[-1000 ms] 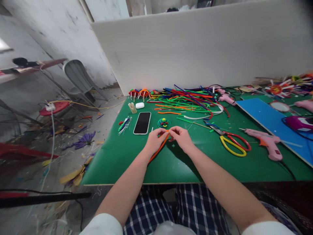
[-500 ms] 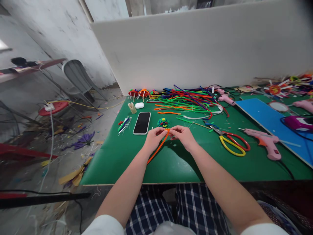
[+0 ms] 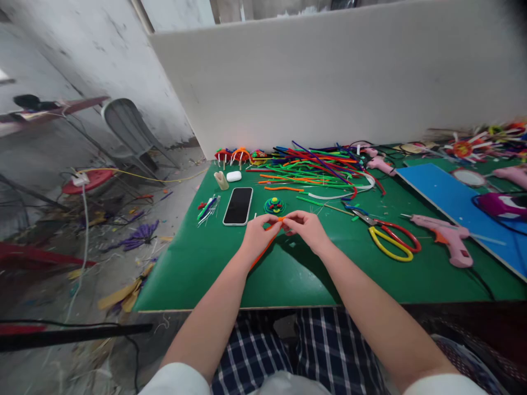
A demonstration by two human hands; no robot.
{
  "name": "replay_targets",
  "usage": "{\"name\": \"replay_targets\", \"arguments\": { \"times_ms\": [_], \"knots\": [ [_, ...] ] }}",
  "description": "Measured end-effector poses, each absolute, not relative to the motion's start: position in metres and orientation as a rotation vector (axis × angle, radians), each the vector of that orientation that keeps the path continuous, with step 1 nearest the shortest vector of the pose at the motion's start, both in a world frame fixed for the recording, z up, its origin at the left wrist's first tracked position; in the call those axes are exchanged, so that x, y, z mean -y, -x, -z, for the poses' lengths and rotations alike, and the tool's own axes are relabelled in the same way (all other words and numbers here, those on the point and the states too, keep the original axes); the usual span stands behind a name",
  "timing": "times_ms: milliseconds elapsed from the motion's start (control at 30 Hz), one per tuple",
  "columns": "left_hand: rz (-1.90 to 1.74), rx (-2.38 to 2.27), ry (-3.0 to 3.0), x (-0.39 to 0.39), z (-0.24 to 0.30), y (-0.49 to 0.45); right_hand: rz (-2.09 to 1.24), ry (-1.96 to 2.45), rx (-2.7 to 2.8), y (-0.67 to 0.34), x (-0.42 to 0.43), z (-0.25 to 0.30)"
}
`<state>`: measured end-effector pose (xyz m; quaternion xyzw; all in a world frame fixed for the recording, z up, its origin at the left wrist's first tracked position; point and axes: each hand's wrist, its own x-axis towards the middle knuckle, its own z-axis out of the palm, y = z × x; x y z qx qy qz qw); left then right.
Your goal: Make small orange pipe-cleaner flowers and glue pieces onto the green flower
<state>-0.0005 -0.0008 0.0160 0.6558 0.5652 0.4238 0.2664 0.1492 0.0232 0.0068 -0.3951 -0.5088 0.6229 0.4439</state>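
Observation:
An orange pipe cleaner [image 3: 265, 249] is pinched between my two hands, its tail slanting down toward the near left. My left hand [image 3: 258, 233] is closed on it, thumb and forefinger together. From the other side my right hand [image 3: 303, 227] grips the same orange strand, fingertips touching or nearly touching the left ones. What the fingers cover at the pinch is hidden. Just beyond my hands sits a small coiled piece [image 3: 274, 206] in green and blue, with red bits and a yellow-green top. A phone [image 3: 237, 207] lies left of it, its screen dark.
A heap of coloured pipe cleaners [image 3: 317, 164] lies along the white board [image 3: 329, 82]. Scissors [image 3: 391, 241] with red and yellow handles and a pink glue gun [image 3: 447, 233] are at the right, before a blue board [image 3: 465, 203]. A white case [image 3: 234, 176] stands behind the phone.
The orange tail has swung closer to my left hand and wrist and shows less. The fingers have shifted slightly at the pinch; both hands stay in nearly the same place.

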Motion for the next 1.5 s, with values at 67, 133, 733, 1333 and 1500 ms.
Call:
{"name": "replay_targets", "arguments": {
  "times_ms": [67,133,733,1333,1500],
  "knots": [
    [-1.138,-1.553,-1.792,0.001,-0.016,0.000,-1.518,0.984,1.267,-0.148,-0.023,-0.007],
    [-1.153,-1.562,-1.787,0.001,-0.015,-0.001,-1.501,0.988,1.248,-0.145,-0.022,-0.005],
    [-1.090,-1.559,-1.869,-0.002,-0.009,0.001,-1.512,1.033,1.268,-0.147,-0.025,-0.004],
    [-1.223,-1.728,-2.911,0.006,-0.003,-0.012,-1.720,0.998,0.867,-0.152,-0.032,-0.001],
    [-1.241,-1.778,-2.834,0.006,-0.003,-0.012,-1.720,0.980,0.846,-0.150,-0.031,0.001]
  ]
}}
